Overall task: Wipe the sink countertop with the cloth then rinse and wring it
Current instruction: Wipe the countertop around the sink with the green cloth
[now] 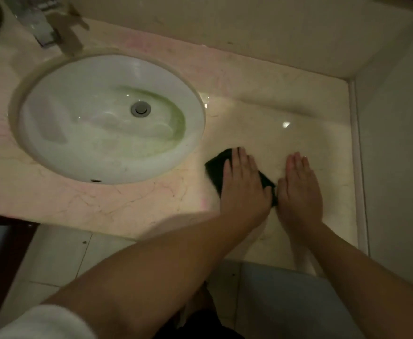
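Left hand [243,184] flat, fingers together, pressing dark cloth [216,168] on surface [286,143] right of sink [53,99] — right hand [298,189] flat beside it.

Dim rm — plain beige walls [249,23], pale tiled floor [61,255].

Left hand [243,184] lies flat, palm down, fingers extended toward 12 o'clock; right hand [299,185] lies flat beside it at 3 o'clock, fingers together, both forearms extended.
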`<state>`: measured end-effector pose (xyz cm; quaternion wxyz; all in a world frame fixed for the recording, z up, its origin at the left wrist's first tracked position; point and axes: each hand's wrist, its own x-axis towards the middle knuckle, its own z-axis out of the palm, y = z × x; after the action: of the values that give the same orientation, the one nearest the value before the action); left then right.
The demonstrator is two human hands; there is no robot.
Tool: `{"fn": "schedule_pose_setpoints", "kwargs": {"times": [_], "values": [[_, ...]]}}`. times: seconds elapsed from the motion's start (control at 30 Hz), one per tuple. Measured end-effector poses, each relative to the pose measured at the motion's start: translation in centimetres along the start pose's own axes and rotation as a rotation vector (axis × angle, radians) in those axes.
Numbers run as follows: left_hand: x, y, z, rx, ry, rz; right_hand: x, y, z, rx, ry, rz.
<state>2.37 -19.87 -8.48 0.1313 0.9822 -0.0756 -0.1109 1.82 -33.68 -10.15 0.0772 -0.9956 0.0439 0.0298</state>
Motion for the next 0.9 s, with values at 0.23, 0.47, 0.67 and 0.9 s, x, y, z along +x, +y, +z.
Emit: {"fn": "schedule_pose_setpoints", "kwargs": {"times": [0.23, 0.47, 0.67, 0.9], "values": [[1.8, 1.0, 0.2, 0.135, -0.025, 0.16, 0.5, 0.8, 0.4, -0.074, -0.007, -0.042], [-7.8, -1.6, 1.0, 0.173, -0.105, 0.328, 0.8, 0.8, 0.4, -0.043, 0.006, -0.06], [-9.2, -12.6, -2.4, 0.145, 0.069, 0.015, 1.0, 0.7, 0.3, -0.041, 0.035, -0.068], [-9.7, -14.5, -2.9, 0.203, 0.109, -0.321, 0.8, 0.6, 0.2, -0.017, 0.032, -0.061]]}}
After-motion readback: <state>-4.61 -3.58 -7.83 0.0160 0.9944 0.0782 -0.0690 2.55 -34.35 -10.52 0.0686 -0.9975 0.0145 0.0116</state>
